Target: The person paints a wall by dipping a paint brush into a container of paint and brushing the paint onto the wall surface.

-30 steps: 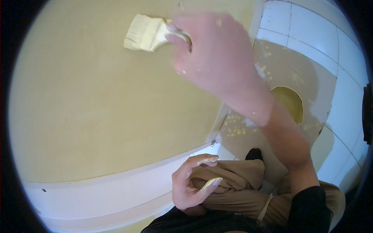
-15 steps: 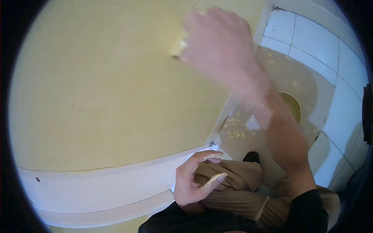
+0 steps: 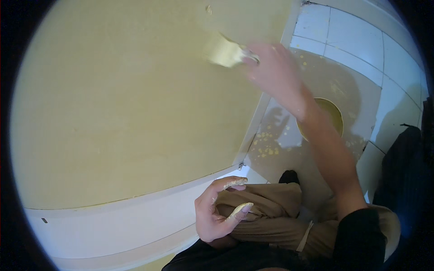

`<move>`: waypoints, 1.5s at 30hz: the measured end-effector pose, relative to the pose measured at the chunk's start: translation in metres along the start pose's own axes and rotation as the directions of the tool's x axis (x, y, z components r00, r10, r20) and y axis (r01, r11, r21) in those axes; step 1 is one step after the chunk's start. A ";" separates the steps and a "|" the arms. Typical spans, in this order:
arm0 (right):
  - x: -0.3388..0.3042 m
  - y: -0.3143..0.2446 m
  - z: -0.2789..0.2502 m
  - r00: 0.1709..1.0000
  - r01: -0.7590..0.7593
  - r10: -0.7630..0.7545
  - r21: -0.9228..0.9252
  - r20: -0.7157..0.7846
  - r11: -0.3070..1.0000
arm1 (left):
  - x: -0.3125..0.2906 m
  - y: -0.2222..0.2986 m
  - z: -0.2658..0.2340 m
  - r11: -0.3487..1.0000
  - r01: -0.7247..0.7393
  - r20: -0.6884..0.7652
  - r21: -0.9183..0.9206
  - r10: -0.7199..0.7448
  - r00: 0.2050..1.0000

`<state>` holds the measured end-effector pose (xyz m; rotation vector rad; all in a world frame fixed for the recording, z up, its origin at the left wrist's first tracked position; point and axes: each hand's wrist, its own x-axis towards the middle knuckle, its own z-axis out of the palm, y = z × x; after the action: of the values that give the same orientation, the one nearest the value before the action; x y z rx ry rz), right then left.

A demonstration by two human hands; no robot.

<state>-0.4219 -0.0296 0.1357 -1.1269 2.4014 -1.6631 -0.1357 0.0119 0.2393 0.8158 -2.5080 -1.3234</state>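
Note:
My right hand (image 3: 275,67), slightly blurred, grips a flat, wide paintbrush (image 3: 224,52) coated in pale yellow. The brush head is over the broad yellow-coated panel (image 3: 135,113); blur hides whether it touches. A small pale yellow blob (image 3: 208,9) clings to the panel near the top. My left hand (image 3: 217,207) is held above my lap, empty, thumb and fingers apart in a curve. Yellow paint is smeared along its thumb and index finger. Beneath my right forearm, partly covered by it, stands a round container (image 3: 333,117) with yellowish contents.
A brown sheet (image 3: 357,95) spotted with yellow drips covers part of the white tiled floor (image 3: 357,40). The panel has a white frame edge (image 3: 113,226). Dark clothing or fabric (image 3: 398,171) shows at the right. My brown-trousered legs (image 3: 266,203) are folded below.
My right hand has moved down and to the right on the panel, and the brush head shows more fully. The round container is less covered. My left hand keeps the same pose.

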 end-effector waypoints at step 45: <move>0.001 -0.014 -0.069 0.976 0.215 -0.217 -0.082 -0.015 0.973 | -0.002 -0.013 -0.004 0.992 -0.123 0.068 -0.022 0.124 0.990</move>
<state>-0.4414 0.0232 0.1775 -1.4367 2.4575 -1.6577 -0.1279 0.0046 0.2312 0.6102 -2.5490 -1.3533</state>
